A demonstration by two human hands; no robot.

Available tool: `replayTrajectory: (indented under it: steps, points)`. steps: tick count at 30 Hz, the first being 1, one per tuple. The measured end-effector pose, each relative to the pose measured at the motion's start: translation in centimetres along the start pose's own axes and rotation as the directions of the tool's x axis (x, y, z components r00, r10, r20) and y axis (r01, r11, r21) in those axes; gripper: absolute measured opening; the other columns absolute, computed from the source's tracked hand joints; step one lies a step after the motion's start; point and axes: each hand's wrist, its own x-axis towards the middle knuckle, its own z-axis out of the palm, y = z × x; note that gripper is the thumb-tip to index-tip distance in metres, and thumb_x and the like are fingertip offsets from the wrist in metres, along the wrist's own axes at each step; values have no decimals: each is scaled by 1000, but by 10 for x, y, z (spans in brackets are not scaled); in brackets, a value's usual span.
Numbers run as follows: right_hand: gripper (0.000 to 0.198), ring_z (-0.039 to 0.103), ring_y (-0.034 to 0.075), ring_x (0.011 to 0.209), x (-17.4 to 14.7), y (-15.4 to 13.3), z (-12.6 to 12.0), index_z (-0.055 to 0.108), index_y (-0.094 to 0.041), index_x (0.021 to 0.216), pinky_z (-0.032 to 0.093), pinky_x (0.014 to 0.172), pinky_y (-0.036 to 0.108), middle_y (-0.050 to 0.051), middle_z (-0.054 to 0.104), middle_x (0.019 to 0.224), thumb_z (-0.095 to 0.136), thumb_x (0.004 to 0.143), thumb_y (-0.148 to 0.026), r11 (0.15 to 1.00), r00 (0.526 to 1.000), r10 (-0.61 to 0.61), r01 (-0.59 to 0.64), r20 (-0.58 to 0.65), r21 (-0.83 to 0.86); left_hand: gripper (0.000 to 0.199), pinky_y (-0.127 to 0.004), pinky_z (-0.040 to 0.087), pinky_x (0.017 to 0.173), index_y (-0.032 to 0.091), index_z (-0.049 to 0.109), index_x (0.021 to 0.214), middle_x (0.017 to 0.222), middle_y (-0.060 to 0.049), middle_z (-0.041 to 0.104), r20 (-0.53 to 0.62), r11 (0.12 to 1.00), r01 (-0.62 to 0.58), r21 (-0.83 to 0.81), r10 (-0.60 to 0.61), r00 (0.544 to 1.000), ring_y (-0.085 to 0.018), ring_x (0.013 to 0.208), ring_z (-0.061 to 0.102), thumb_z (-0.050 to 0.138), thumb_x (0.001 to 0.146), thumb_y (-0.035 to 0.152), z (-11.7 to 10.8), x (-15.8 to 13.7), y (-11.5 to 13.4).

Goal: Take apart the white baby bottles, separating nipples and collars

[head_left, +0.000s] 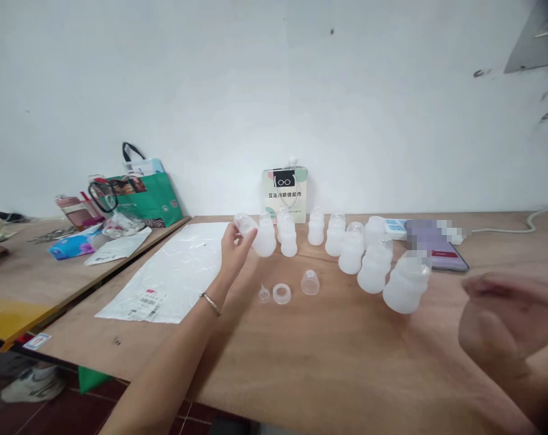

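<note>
So my left hand (238, 249) is reaching out over the surface (274, 350) with thumb and fingers pinched around a clear, dome-topped piece (244, 224). It's up beside the left end of a loose arc of frosted bottles (374, 270); my fingers overlap it, so I can't tell if it's just a cap or a whole bottle. Gripping near the dome probably leaves the rest free to turn. My right hand (504, 311) is a blur off to the right, apart from everything. Fingers look bent, but I can't tell if it's gripping anything.

In front of the arc, a little teat (264, 294), a ring collar (281, 293) and a clear cap (310, 283) sit loose. I'd guess they're laid out separately so nothing rolls or gets mixed up, with the bottles upright since their flat bottoms stand well.

The surface is bare-looking wood. There's a white plastic mailer (178, 266) lying flat on the left, a paper bag (285, 196) with glasses printed on it against the plain pale wall (219, 109), and a phone-like device (434, 252) on the right. Green bag (153, 196) on the neighbouring table, dark red tiles below.
</note>
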Motion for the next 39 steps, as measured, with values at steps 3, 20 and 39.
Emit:
replayTrajectory:
  steps: [3, 20, 39]
  points:
    - [18, 54, 19, 72, -16, -43, 17, 58, -25, 81, 43, 64, 37, 7, 56, 75, 54, 77, -42, 956, 922, -152, 46, 355, 290, 49, -32, 44, 80, 15, 54, 107, 97, -9, 64, 284, 933, 164, -319, -71, 956, -21, 94, 58, 54, 72, 50, 7, -14, 27]
    - [38, 58, 14, 64, -40, -76, 82, 52, -17, 99, 46, 59, 28, 3, 61, 76, 54, 76, -48, 450, 78, 132, -893, 988, 10, 48, -29, 45, 66, 17, 55, 105, 104, -11, 62, 687, 750, 526, -401, -135, 715, -20, 84, 58, 55, 73, 52, 38, -82, 64]
    - [33, 55, 19, 79, -38, -55, 81, 47, -22, 97, 46, 66, 31, 3, 58, 87, 54, 76, -46, 934, 752, 262, -356, 605, 37, 33, -27, 41, 77, 20, 58, 96, 95, -2, 61, 669, 983, 7, 185, -131, 732, -16, 88, 54, 62, 68, 37, 52, -57, 30]
